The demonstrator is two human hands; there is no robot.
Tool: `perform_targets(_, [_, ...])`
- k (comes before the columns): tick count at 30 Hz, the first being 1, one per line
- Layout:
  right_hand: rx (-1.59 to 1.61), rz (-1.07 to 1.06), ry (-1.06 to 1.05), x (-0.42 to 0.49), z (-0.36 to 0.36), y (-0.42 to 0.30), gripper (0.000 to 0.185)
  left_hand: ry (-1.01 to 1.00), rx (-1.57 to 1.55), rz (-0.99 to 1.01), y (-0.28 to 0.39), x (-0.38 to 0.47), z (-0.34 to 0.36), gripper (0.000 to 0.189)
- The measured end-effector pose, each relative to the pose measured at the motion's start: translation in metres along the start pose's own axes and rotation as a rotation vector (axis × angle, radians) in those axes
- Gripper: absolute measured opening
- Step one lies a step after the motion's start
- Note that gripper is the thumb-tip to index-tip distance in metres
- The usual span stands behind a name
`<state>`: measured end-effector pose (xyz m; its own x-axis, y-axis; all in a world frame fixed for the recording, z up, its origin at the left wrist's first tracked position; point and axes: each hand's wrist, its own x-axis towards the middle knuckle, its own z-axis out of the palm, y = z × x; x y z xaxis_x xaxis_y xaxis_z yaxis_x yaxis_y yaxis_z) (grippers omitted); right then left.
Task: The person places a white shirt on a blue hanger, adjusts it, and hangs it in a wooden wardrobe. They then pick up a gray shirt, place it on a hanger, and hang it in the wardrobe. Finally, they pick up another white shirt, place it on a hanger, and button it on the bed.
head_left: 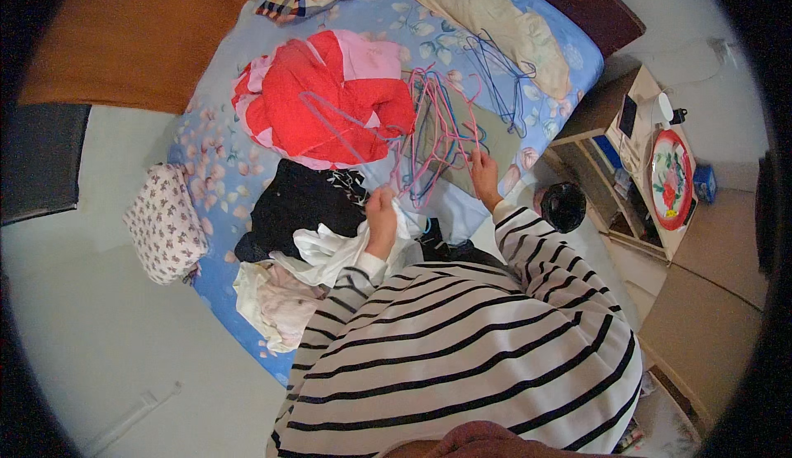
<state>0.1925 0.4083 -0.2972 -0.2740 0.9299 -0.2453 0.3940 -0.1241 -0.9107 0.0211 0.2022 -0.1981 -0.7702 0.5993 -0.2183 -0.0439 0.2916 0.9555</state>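
My left hand (381,220) is closed on a pale blue wire clothes hanger (337,125), whose long frame reaches over a red and pink cloth (322,99). My right hand (484,174) grips a pink hanger at the right side of a tangle of pink and blue hangers (436,142). The tangle lies over a folded olive-grey cloth (504,148). Beside and below my left hand are a white garment (331,244) and a black garment (303,204). A cream and pale pink garment (278,303) lies nearer my body.
Dark blue hangers (498,80) lie on the flowered blue bed sheet (216,148), near a beige cloth (489,0). At the left edge sits a patterned bundle (167,223). A wooden cabinet (643,167) with a floral tray (671,179) and a black bin (563,207) stand right.
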Motion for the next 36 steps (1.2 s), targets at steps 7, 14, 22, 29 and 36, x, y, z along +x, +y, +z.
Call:
perform_targets(7, [0.273,0.063,0.005,0.024,0.043,0.027,0.036,0.123,-0.049,0.019,0.068,-0.054,-0.075,0.027])
perform_targets(14, [0.175,0.203,0.286,0.038,-0.02,0.132,0.039,0.232,-0.432,-0.023,0.072,-0.086,-0.101,0.023])
perform_targets(22, [-0.146,-0.086,0.477,-0.015,-0.06,0.064,0.048,0.22,-0.356,0.099,0.113,-0.108,-0.115,0.025])
perform_targets(29, [0.54,0.053,-0.023,-0.01,-0.036,-0.044,0.042,0.233,-0.273,0.05,0.095,-0.13,-0.124,0.024])
perform_targets(36, [0.338,0.007,-0.509,-0.004,0.024,-0.074,0.058,0.181,-0.276,0.147,0.119,-0.139,-0.121,0.025])
